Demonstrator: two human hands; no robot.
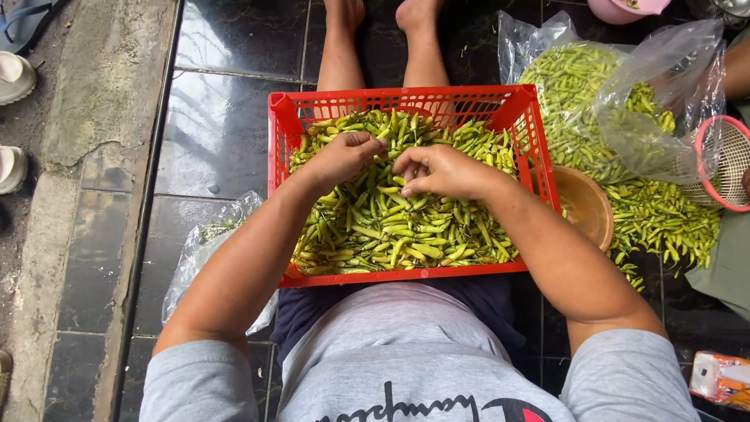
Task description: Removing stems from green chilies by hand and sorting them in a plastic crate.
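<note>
A view straight down from a person's head onto their lap. A red plastic crate [531,148] with slotted walls rests across the lap, filled with small yellow-green chili peppers [391,227].

Both hands work over the far half of the crate, close together but not touching. The left hand [344,155] has its fingers curled inward, fingertips pinched on a pepper at the top of the heap. The right hand [441,170] is likewise curled, thumb and forefinger closed on a small pepper; how much of it is gripped cannot be told.

Just right of the crate, touching its side, sits a round brown bowl [587,205], half hidden behind the crate wall. Beyond it, more chilies lie loose on the floor [664,223], spilling from a large clear plastic bag [625,101] that is open and crumpled, packed with the same green peppers. At the far right edge is a round pink mesh basket [730,160], partly cut off.

To the left of the crate, a smaller crumpled clear plastic bag [207,250] lies on the dark glossy floor tiles [226,117], with a few green bits inside. In the bottom right corner a small orange and white packet [723,379] lies flat on the tiles.
</note>
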